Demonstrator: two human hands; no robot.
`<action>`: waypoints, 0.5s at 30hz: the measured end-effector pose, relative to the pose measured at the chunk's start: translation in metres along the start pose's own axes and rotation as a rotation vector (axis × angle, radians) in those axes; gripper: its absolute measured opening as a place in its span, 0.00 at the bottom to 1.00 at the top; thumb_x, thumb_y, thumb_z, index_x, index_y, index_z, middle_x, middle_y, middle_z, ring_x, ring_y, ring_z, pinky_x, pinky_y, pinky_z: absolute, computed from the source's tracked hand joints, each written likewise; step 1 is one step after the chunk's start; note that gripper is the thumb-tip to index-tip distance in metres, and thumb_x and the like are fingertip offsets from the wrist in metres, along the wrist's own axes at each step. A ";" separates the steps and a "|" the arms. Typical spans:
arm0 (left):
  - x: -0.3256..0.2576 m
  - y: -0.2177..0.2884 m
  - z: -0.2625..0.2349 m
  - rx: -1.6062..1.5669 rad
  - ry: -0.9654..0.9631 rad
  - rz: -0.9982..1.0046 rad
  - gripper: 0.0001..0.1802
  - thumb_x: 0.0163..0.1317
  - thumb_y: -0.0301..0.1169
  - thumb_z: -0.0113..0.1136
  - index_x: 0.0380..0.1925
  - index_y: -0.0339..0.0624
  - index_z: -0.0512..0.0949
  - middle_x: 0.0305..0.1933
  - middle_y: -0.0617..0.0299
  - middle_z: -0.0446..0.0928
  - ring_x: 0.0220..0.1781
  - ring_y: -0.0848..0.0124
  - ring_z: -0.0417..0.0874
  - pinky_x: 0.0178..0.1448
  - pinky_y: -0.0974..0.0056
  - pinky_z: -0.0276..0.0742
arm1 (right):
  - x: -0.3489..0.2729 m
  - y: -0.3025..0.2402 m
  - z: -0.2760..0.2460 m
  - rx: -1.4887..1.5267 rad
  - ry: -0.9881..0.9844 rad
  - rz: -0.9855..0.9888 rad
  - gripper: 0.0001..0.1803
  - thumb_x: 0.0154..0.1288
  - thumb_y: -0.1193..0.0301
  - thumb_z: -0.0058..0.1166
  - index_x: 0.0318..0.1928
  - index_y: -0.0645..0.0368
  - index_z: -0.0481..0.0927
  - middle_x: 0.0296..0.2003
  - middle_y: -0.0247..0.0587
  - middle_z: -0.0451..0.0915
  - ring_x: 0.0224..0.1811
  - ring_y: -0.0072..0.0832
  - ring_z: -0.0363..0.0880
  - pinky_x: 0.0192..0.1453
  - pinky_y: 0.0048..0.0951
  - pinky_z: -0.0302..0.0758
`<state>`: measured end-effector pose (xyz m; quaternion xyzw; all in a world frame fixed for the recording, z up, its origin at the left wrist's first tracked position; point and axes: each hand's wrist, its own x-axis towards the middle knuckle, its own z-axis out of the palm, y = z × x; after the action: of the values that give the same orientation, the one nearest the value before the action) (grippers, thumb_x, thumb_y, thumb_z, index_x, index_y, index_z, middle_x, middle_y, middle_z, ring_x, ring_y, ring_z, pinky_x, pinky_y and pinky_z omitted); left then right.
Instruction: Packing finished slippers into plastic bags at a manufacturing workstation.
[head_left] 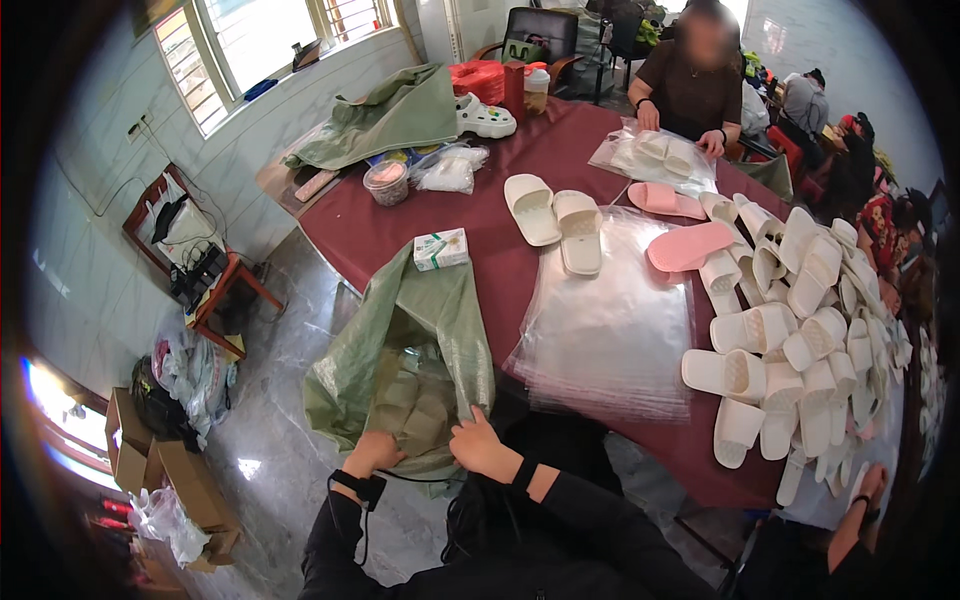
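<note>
An upright green woven sack (340,390) gapes at the table's near left edge. Inside lie pale slippers (415,408), seemingly in clear wrapping. My left hand (376,452) is curled closed on the near left part of its rim. On the near right side, my right hand (482,448) grips the rim with its index finger partly extended. The fingertips of both are partly hidden by the fabric. A white and green box (441,250) rests on top of the sack's far edge. To the right, a stack of clear plastic bags (610,310) lies next to a pair of cream slippers (580,235).
A large heap of cream slippers (800,350) covers the right of the maroon-covered table (450,215); pink slippers (690,247) lie beside it. Across, a person (695,85) handles bagged slippers (665,155). Another person's hand (873,487) is at lower right. Cardboard boxes (190,490) stand left.
</note>
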<state>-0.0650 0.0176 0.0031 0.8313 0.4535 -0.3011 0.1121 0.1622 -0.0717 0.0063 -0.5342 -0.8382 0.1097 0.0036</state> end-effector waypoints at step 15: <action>-0.033 -0.073 -0.061 -0.053 0.040 -0.819 0.31 0.56 0.60 0.53 0.43 0.45 0.82 0.36 0.60 0.83 0.34 0.63 0.84 0.37 0.52 0.78 | -0.008 0.005 -0.006 0.021 0.138 -0.089 0.06 0.52 0.71 0.52 0.23 0.51 0.82 0.21 0.36 0.80 0.34 0.33 0.80 0.71 0.56 0.51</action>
<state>-0.1145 0.0643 0.0773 0.5844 0.7568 -0.2926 -0.0045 0.1710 -0.0758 0.0123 -0.5025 -0.8577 0.0811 0.0719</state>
